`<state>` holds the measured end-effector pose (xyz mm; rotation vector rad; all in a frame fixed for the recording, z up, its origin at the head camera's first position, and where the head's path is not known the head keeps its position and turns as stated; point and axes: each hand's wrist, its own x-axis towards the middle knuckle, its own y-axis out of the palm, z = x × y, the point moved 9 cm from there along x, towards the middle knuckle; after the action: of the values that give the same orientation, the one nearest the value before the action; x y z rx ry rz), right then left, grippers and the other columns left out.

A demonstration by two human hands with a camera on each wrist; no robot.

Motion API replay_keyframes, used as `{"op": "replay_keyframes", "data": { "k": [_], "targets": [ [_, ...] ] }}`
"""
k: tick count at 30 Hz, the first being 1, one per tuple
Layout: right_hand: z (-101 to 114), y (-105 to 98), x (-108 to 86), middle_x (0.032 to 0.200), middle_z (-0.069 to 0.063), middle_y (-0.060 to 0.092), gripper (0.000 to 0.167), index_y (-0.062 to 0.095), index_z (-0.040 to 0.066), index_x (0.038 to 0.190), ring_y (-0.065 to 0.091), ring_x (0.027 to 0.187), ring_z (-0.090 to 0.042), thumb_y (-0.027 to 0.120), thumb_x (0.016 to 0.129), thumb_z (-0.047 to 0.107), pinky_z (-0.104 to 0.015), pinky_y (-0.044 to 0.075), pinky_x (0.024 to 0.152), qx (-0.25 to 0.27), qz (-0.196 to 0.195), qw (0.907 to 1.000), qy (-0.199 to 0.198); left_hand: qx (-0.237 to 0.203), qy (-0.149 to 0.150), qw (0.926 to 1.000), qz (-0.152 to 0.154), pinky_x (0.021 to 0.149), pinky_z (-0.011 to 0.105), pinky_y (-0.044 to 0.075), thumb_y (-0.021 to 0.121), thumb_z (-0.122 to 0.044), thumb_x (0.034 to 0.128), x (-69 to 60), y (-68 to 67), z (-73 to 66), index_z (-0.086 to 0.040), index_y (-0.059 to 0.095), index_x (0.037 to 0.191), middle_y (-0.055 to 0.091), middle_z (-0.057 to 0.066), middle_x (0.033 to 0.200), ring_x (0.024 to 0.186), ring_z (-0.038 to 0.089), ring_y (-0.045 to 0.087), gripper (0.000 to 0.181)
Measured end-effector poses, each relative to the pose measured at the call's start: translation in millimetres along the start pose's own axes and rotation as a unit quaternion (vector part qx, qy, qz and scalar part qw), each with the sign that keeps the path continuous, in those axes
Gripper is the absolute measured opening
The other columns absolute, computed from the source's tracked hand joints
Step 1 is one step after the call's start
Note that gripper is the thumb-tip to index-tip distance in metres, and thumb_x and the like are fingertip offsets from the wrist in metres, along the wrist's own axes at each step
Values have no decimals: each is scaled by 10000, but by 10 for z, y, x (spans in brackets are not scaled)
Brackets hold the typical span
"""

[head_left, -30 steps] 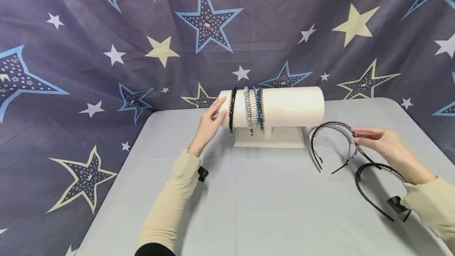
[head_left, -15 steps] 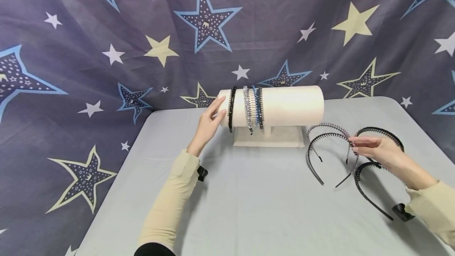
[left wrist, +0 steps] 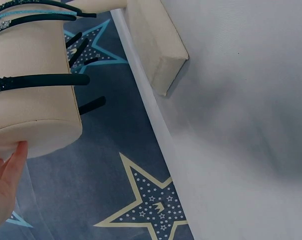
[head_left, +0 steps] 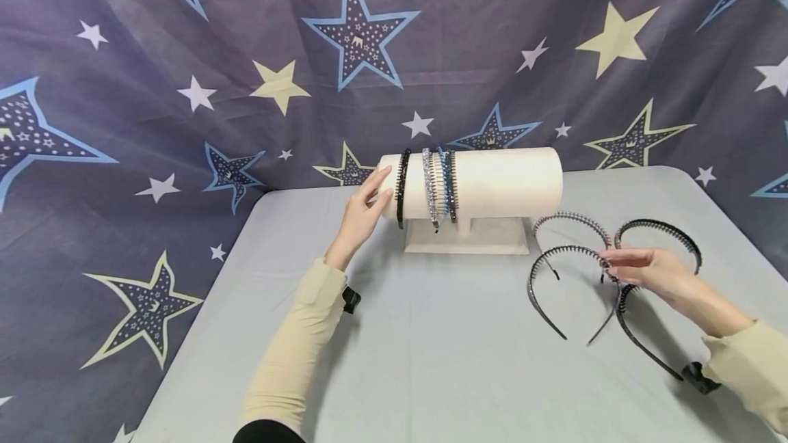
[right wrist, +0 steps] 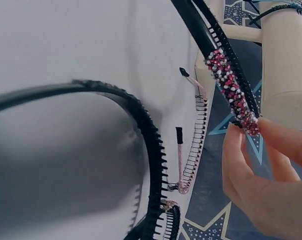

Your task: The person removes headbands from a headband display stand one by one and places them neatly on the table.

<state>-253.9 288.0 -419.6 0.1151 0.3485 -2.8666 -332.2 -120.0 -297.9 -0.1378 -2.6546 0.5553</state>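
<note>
My right hand (head_left: pixel 661 275) pinches a headband (head_left: pixel 569 249) at its upper right side, above the table. In the right wrist view this headband (right wrist: pixel 225 77) is black with pink, white and dark beads and comb teeth inside; my thumb and fingertips meet at its beaded end. My left hand (head_left: pixel 360 217) rests its fingers against the left end of a cream display roll (head_left: pixel 507 183). Around the roll sit a black headband (head_left: pixel 402 190) near that end, and a silver headband (head_left: pixel 427 186), a blue headband (head_left: pixel 443 186) and a dark headband (head_left: pixel 453 190) close together.
A pale pink toothed headband (head_left: pixel 575 217) stands behind the held one. One black headband (head_left: pixel 661 224) lies behind my right hand, another (head_left: pixel 652 354) below my wrist. The roll stands on a cream base (head_left: pixel 468 241) on a grey-covered table (head_left: pixel 468 361). A star-patterned cloth (head_left: pixel 492 74) hangs behind.
My right hand has drawn the pinched headband toward me and slightly left, apart from the pale pink headband. The black headband behind the hand has come into view. My left hand stays still.
</note>
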Motion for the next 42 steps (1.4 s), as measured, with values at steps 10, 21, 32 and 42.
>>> {"op": "replay_keyframes", "data": {
  "k": [10, 21, 32, 42],
  "targets": [
    [-80, 92, -18, 919, 247, 593, 301, 679, 238, 972, 599, 796, 14, 576, 823, -2, -86, 481, 703, 134, 167, 9997, 119, -45, 92, 9999, -16, 912, 325, 456, 506, -140, 905, 60, 11, 180, -85, 442, 1306, 271, 127, 1421, 1171, 287, 446, 410],
    [-128, 162, -18, 833, 175, 642, 313, 682, 269, 931, 591, 743, 21, 589, 810, -3, -112, 494, 653, -553, 110, 9984, -40, 91, 110, 9999, -76, 901, 282, 462, 510, -223, 905, 94, 17, 316, -169, 452, 1308, 289, 48, 1424, 1167, 240, 458, 410],
    [-164, 211, -16, 818, 63, 663, 206, 661, 35, 999, 584, 722, -3, 592, 806, 12, -177, 513, 626, -1231, 66, 9924, 29, -41, 62, 10000, -20, 911, 305, 456, 512, -154, 903, 60, 0, 186, -102, 450, 1304, 286, 106, 1419, 1174, 273, 446, 409],
    [-180, 273, -47, 868, -136, 662, 269, 574, -148, 1021, 570, 715, 20, 590, 781, -27, -182, 514, 617, -1759, -2, 9843, -141, -19, 70, 10000, -31, 920, 324, 449, 497, -79, 902, -8, -6, -23, -22, 434, 1296, 279, 188, 1403, 1180, 311, 429, 403]
  ]
}}
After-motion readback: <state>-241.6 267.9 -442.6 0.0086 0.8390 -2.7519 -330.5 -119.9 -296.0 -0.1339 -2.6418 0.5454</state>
